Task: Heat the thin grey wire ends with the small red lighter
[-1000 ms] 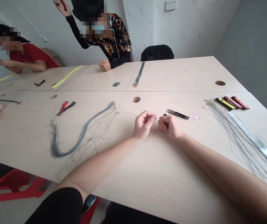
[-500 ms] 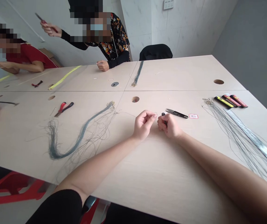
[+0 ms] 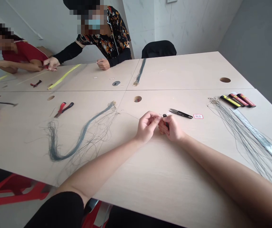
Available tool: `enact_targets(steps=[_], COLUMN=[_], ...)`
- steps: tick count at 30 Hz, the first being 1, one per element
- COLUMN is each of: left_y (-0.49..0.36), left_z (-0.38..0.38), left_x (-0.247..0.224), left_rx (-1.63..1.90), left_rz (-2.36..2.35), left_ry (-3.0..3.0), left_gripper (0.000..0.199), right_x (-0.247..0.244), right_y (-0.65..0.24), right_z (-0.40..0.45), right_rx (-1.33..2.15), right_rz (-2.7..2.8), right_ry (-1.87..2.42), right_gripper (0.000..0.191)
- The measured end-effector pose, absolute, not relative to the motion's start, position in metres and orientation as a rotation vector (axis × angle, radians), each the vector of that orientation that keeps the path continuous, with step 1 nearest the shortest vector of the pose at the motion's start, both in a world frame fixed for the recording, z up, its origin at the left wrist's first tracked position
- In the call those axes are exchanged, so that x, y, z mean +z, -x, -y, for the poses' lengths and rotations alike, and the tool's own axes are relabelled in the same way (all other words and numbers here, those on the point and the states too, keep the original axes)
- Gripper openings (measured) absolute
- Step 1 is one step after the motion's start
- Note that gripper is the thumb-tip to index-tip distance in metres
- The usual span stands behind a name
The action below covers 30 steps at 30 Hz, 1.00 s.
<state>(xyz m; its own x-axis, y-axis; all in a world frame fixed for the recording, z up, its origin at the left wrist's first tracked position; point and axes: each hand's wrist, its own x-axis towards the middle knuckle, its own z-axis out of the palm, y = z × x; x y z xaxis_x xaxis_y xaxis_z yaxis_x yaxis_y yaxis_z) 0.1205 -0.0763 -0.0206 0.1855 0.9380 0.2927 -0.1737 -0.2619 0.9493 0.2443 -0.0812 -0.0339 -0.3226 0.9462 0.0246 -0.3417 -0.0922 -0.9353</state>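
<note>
Near the middle of the pale table (image 3: pixel 136 177), my left hand (image 3: pixel 147 127) pinches the end of a thin line that trails off to the left. My right hand (image 3: pixel 172 128) is closed around a small black tool (image 3: pixel 165 119), mostly hidden by the fingers; it looks like a lighter. The fingertips of both hands meet or nearly meet. Just beyond my right hand lie black thread snips (image 3: pixel 181 113) and a small red-edged label (image 3: pixel 198 116). To the left, a curved bundle of grey-blue lines (image 3: pixel 85 131) has small gold pieces at its far end.
Pliers (image 3: pixel 63 109) lie at the left. On the right are another line bundle (image 3: pixel 235 133) and several battery-like packs (image 3: pixel 230 101). Two people sit across the table, one in a patterned shirt (image 3: pixel 117 28), one in red (image 3: pixel 28 52). A black-covered chair (image 3: pixel 159 49) stands behind.
My right hand has moved slightly left, closer to my left hand. Across the table, the person in the patterned shirt has lowered the raised hand with its red-handled tool.
</note>
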Motion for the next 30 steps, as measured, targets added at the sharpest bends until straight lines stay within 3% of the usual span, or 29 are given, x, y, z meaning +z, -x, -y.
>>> enact_targets(steps=[30], left_y=[-0.1188], left_z=[0.0743], left_x=[-0.0202], left_rx=[1.309], left_rz=[-0.736], left_ry=[-1.382], left_gripper=[0.029], right_x=[-0.0336], right_y=[-0.2457], right_z=[0.0809], right_rx=[1.616], right_rz=[1.207], right_ry=[0.774], right_gripper=[0.042])
